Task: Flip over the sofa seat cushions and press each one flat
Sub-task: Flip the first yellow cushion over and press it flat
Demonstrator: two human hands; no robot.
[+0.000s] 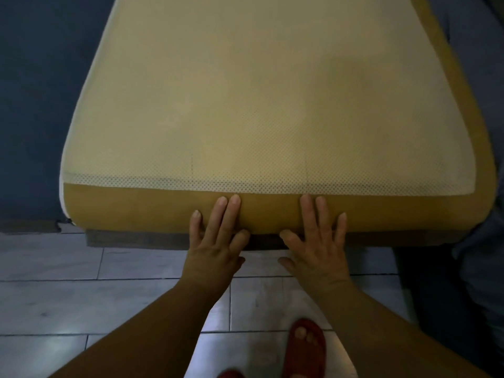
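**2 flat hands on the front edge, and the cushion may creep**

From my feed, the left hand (218, 241) and the right hand (319, 244) lie side by side on the near edge of the cushion (259, 105). Both are open, fingers straight and slightly spread. They press and grasp nothing. The fingertips reach up to the seam where the mustard band (136, 205) meets the pale mesh panel (245, 91). The thumbs hang below the edge.

The cushion stretches away from the hands and sits on a dark ledge (136, 240) that shows just under the palms. The mesh faces up, so I judge this is the underside and the flip of this 1 is done, with pressing under way.

My main worry is where the push lands. Both hands bear on the front lip, close together, so the force may shove the cushion backward instead of flattening it. The far end could ride up out of sight. The corners out to either side of the hands get no pressure and may sit proud. The mesh may also let a palm slip.

Dark blue upholstery (32, 105) rises beyond the left hand, and more dark fabric (477, 241) crowds in outside the right hand. Both hem in the cushion's sides. Under the forearms are pale floor tiles (81, 296) and a foot in a red sandal (305, 347). The shiny tiles could cost footing under a hard lean. I see no other cushion.
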